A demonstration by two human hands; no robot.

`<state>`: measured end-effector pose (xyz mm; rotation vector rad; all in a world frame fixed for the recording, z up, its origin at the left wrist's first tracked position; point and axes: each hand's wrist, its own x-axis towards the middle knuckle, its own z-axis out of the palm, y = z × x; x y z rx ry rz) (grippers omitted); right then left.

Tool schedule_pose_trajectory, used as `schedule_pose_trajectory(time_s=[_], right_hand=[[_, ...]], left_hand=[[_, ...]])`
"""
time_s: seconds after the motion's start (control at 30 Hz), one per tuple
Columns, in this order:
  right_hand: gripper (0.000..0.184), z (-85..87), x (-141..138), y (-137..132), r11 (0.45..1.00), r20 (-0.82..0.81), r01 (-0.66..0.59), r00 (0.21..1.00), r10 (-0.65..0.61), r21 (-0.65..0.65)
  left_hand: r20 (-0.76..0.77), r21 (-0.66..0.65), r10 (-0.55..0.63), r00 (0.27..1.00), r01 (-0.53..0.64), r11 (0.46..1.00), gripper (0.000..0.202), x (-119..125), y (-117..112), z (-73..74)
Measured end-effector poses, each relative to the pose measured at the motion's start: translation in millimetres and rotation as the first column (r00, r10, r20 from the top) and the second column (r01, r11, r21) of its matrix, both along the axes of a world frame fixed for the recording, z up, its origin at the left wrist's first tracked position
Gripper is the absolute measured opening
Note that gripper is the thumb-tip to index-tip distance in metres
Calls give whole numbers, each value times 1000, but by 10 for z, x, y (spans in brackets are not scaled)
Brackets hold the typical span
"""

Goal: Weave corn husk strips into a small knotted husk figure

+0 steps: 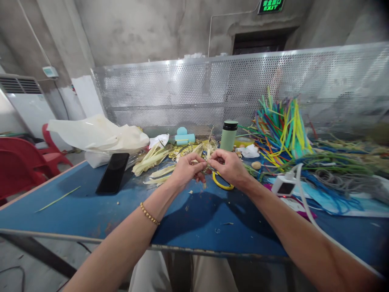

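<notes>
Over the middle of the table, my left hand (189, 171) and my right hand (228, 164) meet with thumbs and forefingers pinched together. Between the fingertips is a small pale strip (208, 154) that looks like dried corn husk; its far end blends into the pile behind. Just left of my hands lie loose pale corn husks (152, 159). Below my right hand rest scissors with yellow handles (223, 185), their blades mostly hidden. A green bottle with a black neck (228, 137) stands upright behind my right hand.
A black phone (112, 173) lies left, near white plastic sheeting (103, 134). To the right are a bundle of coloured strips (291, 129), green and grey cords (343, 180), and a white plugged-in charger (284, 185) with its cable. A perforated metal screen (170, 97) closes the back.
</notes>
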<state>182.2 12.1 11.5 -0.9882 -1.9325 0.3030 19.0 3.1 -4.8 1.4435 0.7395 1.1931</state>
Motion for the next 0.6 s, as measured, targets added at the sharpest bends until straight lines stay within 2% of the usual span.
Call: schedule_pose_trajectory(time_s=[0.3, 0.6], right_hand=[[19, 38, -19, -32, 999, -28, -29, 999, 29, 13], [18, 35, -29, -34, 998, -77, -40, 996, 36, -41]], left_hand=[[-17, -5, 9, 1000, -9, 1000, 23, -2, -6, 2], [-49, -64, -25, 998, 22, 998, 28, -2, -54, 61]])
